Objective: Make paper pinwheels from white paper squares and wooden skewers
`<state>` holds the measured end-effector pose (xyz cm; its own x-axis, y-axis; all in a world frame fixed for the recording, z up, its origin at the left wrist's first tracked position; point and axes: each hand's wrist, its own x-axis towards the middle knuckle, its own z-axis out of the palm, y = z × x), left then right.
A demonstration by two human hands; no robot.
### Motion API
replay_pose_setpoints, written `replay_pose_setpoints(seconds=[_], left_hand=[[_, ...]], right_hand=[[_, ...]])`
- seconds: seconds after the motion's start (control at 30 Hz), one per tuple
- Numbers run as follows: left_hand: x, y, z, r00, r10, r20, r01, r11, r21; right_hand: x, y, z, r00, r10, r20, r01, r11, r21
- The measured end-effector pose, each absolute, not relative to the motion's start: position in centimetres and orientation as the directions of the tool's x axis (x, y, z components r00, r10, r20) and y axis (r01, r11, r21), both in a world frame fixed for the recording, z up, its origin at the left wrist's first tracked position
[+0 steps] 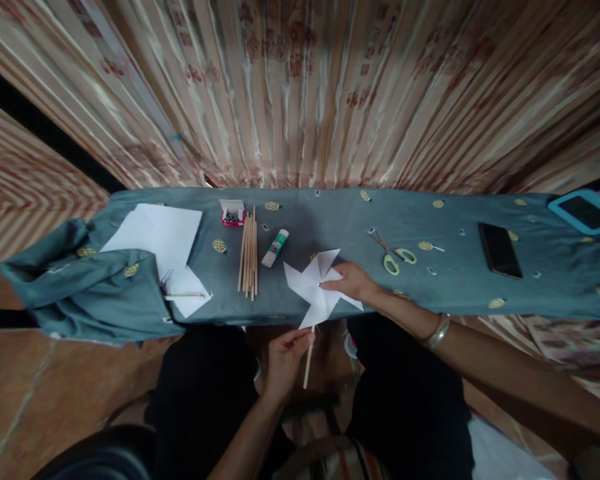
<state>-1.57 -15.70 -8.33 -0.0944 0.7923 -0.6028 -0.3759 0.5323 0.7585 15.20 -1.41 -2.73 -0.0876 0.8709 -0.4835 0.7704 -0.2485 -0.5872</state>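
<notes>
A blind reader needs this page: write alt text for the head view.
A white paper pinwheel is held, the left hand on its stick, the right hand near its centre. On the cloth beyond, from left: sheets, a box, sticks, a glue stick, scissors, a phone.

A white paper pinwheel (pixel 310 287), its folded, pointed blades spread around a small central pin (pixel 320 285), is situated at the bench's (pixel 330 223) near edge, a slender wooden stick (pixel 307 367) slanting downward from its lowest blade.
</notes>
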Motion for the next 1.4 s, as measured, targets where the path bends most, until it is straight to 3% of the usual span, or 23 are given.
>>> replay_pose_setpoints(seconds=[0.47,0.77,1.2,1.4], left_hand=[[-1.0,-16.1,-9.1,-0.065,0.76,-0.647,-0.495,0.538,0.682],[-0.7,-15.7,-8.0,-0.064,0.737,-0.673,-0.483,0.567,0.667],[0.3,-15.8,-7.7,0.32,0.72,-0.615,-0.417,0.69,0.592],[1.1,-15.8,-8.1,0.316,0.722,-0.616,-0.402,0.69,0.602]], right_hand=[[14.4,-0.3,-1.6,-0.088,0.823,-0.561,0.886,-0.193,-0.422],[14.7,0.6,-2.3,-0.125,0.805,-0.58,0.861,-0.203,-0.467],[15.6,1.5,-3.3,-0.218,0.73,-0.648,0.791,-0.256,-0.555],[15.4,2.4,-2.9,-0.218,0.71,-0.67,0.89,-0.137,-0.435]])
